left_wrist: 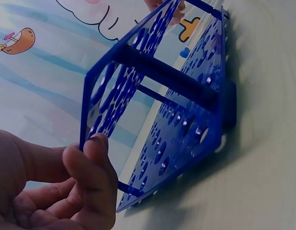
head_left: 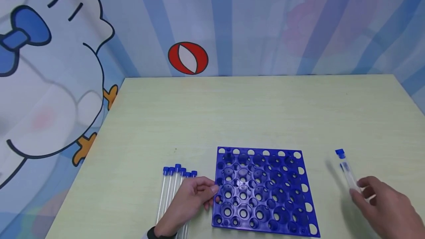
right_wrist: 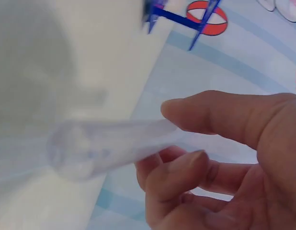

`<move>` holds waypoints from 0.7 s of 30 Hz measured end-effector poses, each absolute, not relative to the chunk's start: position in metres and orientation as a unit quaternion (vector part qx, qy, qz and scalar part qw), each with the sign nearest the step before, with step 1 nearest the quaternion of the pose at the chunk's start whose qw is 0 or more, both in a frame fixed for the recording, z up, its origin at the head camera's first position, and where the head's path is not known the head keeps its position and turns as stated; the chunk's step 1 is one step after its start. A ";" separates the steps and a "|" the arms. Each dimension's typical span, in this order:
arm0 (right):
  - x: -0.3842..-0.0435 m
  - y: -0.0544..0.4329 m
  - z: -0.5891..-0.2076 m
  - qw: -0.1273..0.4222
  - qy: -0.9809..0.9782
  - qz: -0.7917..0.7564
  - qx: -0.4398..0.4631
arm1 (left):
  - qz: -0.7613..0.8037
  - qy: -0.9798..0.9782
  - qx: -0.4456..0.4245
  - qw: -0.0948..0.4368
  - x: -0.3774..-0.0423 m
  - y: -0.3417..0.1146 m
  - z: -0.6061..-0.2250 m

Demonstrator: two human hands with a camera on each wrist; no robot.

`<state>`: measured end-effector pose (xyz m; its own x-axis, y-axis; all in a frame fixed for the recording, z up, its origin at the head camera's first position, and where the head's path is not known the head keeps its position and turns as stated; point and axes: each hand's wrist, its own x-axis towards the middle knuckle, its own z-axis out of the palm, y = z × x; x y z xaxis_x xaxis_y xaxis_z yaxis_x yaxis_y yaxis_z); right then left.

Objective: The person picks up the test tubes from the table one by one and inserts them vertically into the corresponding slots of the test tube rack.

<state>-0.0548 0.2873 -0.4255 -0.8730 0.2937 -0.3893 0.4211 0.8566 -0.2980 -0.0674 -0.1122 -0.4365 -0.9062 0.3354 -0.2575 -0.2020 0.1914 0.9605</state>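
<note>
A blue test tube rack (head_left: 259,191), two perforated plates joined by posts, stands on the table. At its left edge, my left hand (head_left: 192,198) pinches the upper plate between thumb and fingers; the left wrist view shows these fingers (left_wrist: 93,167) at the plate's corner. Off to the right of the rack, my right hand (head_left: 385,202) holds a clear test tube (head_left: 348,172) with a blue cap, tilted, its cap pointing away from me. In the right wrist view the tube's rounded end (right_wrist: 71,151) is blurred, with thumb and fingers around its other part.
Several clear tubes with blue caps (head_left: 171,171) lie side by side left of the rack, partly hidden by my left forearm. The pale wooden table (head_left: 259,110) reaches back to a wall (head_left: 252,25) with cartoon pictures.
</note>
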 end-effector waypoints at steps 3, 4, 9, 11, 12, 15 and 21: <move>-0.056 0.283 -0.420 0.150 0.952 -0.195 0.184 | 0.634 0.742 0.047 0.211 -0.068 -0.113 -0.437; -0.056 0.282 -0.418 0.140 0.954 -0.195 0.179 | 0.634 0.742 0.048 0.211 -0.068 -0.113 -0.437; -0.054 0.274 -0.411 0.066 0.966 -0.201 0.150 | 0.634 0.742 0.047 0.212 -0.067 -0.113 -0.437; -0.055 0.271 -0.408 0.046 0.967 -0.206 0.143 | 0.637 0.740 0.047 0.211 -0.067 -0.113 -0.438; -0.055 0.270 -0.406 0.039 0.967 -0.208 0.141 | 0.638 0.739 0.045 0.211 -0.067 -0.113 -0.439; -0.057 0.266 -0.404 0.028 0.967 -0.211 0.137 | 0.641 0.736 0.041 0.214 -0.067 -0.113 -0.440; -0.058 0.257 -0.396 0.010 0.969 -0.217 0.122 | 0.642 0.735 0.044 0.213 -0.068 -0.112 -0.442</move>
